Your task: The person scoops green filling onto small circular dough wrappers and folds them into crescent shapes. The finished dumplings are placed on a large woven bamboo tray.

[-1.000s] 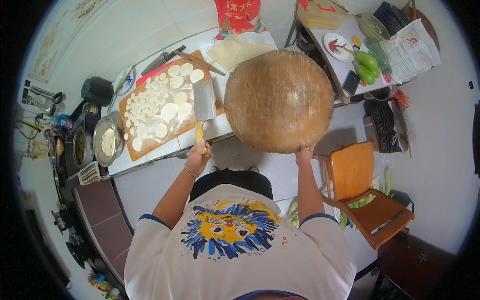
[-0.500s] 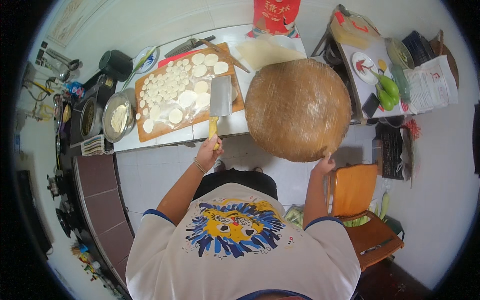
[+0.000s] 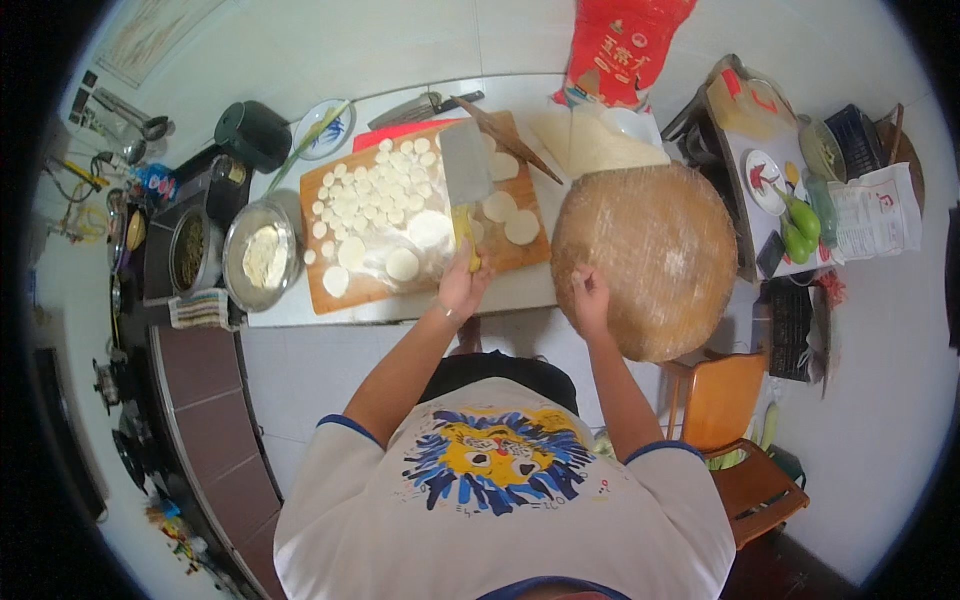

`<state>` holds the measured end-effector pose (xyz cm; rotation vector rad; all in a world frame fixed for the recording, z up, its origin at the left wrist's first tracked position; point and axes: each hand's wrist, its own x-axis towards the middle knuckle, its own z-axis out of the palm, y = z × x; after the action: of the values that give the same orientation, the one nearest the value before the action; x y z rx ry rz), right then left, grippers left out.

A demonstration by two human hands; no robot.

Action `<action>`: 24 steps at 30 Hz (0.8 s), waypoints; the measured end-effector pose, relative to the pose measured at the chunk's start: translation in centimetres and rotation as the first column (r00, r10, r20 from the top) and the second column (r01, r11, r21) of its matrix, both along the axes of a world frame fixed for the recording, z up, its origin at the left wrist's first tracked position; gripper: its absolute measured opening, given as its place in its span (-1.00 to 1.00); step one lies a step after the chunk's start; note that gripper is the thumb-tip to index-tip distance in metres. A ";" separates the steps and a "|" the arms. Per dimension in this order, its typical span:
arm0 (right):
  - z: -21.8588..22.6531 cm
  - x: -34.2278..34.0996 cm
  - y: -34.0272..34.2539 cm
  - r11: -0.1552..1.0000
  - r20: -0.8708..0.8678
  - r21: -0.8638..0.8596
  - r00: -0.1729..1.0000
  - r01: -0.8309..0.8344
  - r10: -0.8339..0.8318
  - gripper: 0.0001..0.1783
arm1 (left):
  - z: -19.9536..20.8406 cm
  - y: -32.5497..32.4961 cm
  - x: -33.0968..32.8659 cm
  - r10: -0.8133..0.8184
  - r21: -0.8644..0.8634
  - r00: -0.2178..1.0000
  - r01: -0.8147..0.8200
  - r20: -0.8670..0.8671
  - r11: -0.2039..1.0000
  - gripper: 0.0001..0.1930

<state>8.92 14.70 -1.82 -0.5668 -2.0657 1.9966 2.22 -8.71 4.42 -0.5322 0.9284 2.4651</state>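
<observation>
My left hand [image 3: 466, 285] is closed round the yellow handle of a cleaver [image 3: 466, 160]. Its broad steel blade points away from me above a wooden cutting board [image 3: 355, 300], covering part of it. Small pale dough pieces [image 3: 372, 192] crowd the board's left and middle. Larger flat dough rounds [image 3: 402, 264] lie nearer and to the right, with flour around them. Over the left part of a big round brown tray [image 3: 660, 260], my right hand [image 3: 591, 297] has its fingers drawn together. Anything inside them is too small to see. White dust marks the tray's top.
Left of the board stands a steel bowl [image 3: 288, 250] with dough. Behind lie a knife [image 3: 460, 101] and a plate [image 3: 323, 130]. A red bag [image 3: 630, 55] is at the back. Green vegetables [image 3: 800, 230] lie on the right side table; a wooden chair [image 3: 728, 395] stands below.
My right hand has left the tray's near right rim and moved left over its surface. The cleaver in my left hand has moved farther over the cutting board. The whole view has shifted.
</observation>
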 end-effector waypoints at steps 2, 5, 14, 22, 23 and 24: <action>-0.4 -0.6 -1.9 0.985 0.045 -0.167 0.998 -0.036 0.044 -0.85 | 0.2 -0.1 -5.1 0.088 0.101 0.996 -0.089 0.021 0.991 -0.70; -2.2 -0.5 -2.5 0.976 0.130 -0.218 0.991 0.010 0.018 -0.84 | 1.1 -0.4 -13.5 0.137 0.231 0.988 -0.151 0.074 0.961 -0.74; 0.1 0.3 -2.9 0.932 0.287 -0.224 0.934 0.284 -0.215 -0.86 | -7.3 -1.9 -29.8 0.293 0.353 0.937 -0.343 0.188 0.871 -0.76; 3.3 -1.5 -3.5 0.944 0.334 -0.125 0.909 0.305 -0.249 -0.87 | -10.1 -1.6 -38.3 0.301 0.246 0.934 -0.343 0.192 0.906 -0.77; 3.3 -1.6 -3.5 0.944 0.347 -0.118 0.903 0.308 -0.251 -0.87 | -10.6 -1.6 -39.4 0.320 0.212 0.930 -0.355 0.181 0.911 -0.77; 3.2 -1.8 -3.4 0.944 0.367 -0.120 0.897 0.307 -0.246 -0.87 | -11.0 -1.6 -40.2 0.335 0.180 0.927 -0.363 0.170 0.914 -0.76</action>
<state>7.15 11.27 1.39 -1.2576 -1.8539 2.0289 -38.01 -10.28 -6.60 -0.8431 0.5470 2.7578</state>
